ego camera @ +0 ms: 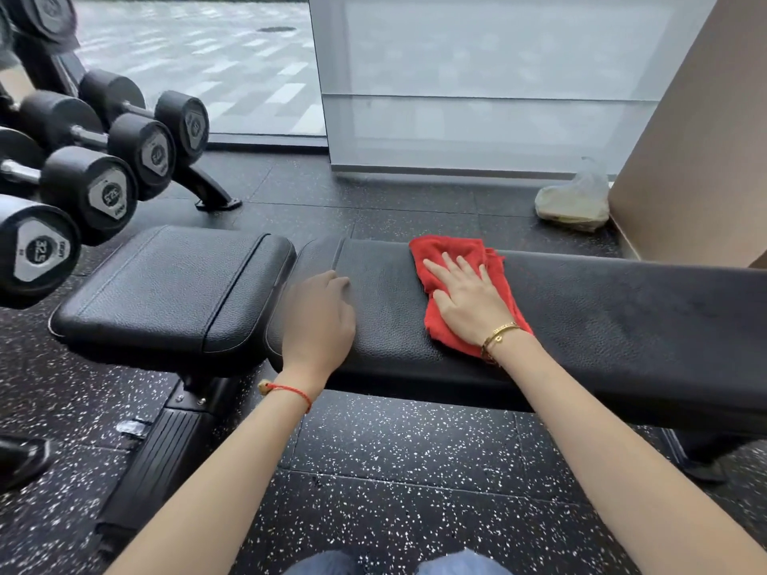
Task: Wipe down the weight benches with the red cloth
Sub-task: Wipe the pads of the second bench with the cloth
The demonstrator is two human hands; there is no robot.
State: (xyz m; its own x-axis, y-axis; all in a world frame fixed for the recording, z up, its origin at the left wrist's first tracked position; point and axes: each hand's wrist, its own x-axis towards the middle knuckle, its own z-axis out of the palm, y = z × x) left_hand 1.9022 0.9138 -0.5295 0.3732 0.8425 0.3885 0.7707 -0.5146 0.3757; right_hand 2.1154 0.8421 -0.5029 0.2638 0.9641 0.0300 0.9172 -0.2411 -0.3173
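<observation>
Red cloth [456, 284] under my flat right hand [469, 300], fingers spread, pressing it down | left hand [319, 317] rests loosely curled, empty, near pad's [602, 317] left end | pad's long axis runs rightward; unwiped length lies right of cloth, right hand nearer.

Black dumbbells [89, 188] are racked at left; a plastic bag [575, 199] is seen on the speckled floor [406, 450] beside a beige wall [697, 151].

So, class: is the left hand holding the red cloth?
No, the left hand rests bare on the bench; the right hand presses the red cloth.
</observation>
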